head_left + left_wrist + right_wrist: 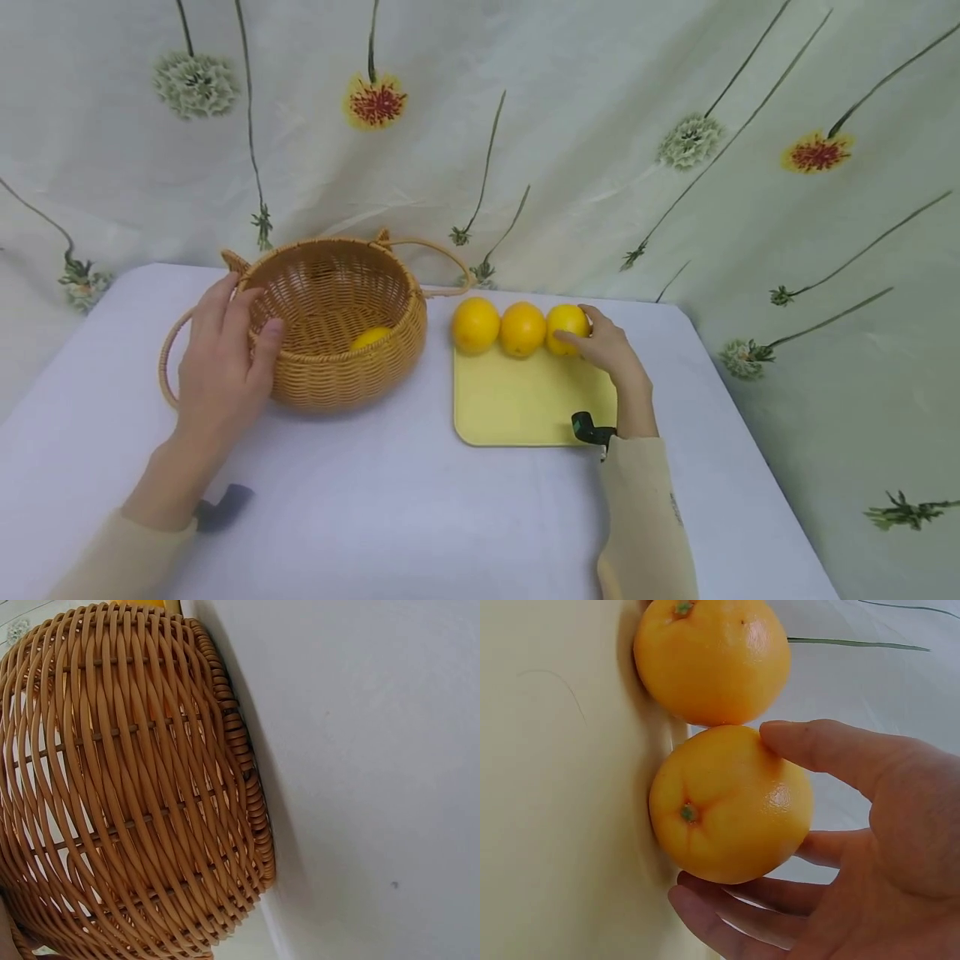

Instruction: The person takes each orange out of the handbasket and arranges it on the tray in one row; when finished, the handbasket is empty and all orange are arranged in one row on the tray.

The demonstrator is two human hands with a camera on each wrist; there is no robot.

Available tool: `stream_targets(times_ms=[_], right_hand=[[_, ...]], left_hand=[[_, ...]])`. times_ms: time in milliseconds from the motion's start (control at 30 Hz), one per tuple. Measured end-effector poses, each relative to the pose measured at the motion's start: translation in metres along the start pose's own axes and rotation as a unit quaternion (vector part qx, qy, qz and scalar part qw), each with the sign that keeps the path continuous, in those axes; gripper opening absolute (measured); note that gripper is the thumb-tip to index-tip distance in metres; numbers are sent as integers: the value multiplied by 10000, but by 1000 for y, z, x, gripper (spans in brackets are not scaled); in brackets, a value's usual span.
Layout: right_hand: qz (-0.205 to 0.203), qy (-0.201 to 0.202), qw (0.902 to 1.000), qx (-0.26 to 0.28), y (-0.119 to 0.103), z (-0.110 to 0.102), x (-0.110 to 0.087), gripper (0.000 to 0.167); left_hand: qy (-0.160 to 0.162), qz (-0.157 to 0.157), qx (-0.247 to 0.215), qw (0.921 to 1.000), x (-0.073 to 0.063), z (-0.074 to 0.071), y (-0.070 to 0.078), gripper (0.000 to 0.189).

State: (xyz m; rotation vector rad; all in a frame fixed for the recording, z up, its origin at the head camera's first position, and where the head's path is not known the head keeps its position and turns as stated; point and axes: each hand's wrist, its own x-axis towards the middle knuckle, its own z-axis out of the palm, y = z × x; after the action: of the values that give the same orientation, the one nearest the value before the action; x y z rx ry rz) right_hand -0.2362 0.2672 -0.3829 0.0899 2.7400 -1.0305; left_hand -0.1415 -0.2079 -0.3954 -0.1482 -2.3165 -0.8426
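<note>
A round wicker basket (352,382) stands on the left of the table, one orange (371,337) partly visible inside. My left hand (225,354) grips its left rim, fingers and thumb over the edge. In the left wrist view the woven wall (127,780) fills the left half and hides most of that hand. Three oranges sit in a row along the back of a yellow tray (517,404). My right hand (611,348) holds the rightmost orange (731,810), thumb on one side and fingers curled round the other. The middle orange (712,660) sits right beside it.
A white cloth (360,500) covers the table. The basket's loop handles (442,243) stick out at both sides, one toward the tray. The leftmost orange (476,325) sits at the tray's back left corner. A flower-printed curtain (585,167) hangs behind the table.
</note>
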Motion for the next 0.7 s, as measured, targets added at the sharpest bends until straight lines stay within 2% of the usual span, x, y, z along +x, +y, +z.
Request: stream_targets(times_ms=[133,433,567,700], right_hand=[[-4,-2,10000,13,0,0,1,89],[-154,456,9988,118,-7,-4,3,89],[-229,588,9980,67,-8,-4,3,85],[-304,926,9952,120,-6,-3,3,79]], left_hand=[[14,7,0,10000,0,-1,1,63],[102,35,48,9999,0,-2,3,67],[118,29,42,9999,1,-1,2,69],[78,38,40,10000,1,1,1,67]])
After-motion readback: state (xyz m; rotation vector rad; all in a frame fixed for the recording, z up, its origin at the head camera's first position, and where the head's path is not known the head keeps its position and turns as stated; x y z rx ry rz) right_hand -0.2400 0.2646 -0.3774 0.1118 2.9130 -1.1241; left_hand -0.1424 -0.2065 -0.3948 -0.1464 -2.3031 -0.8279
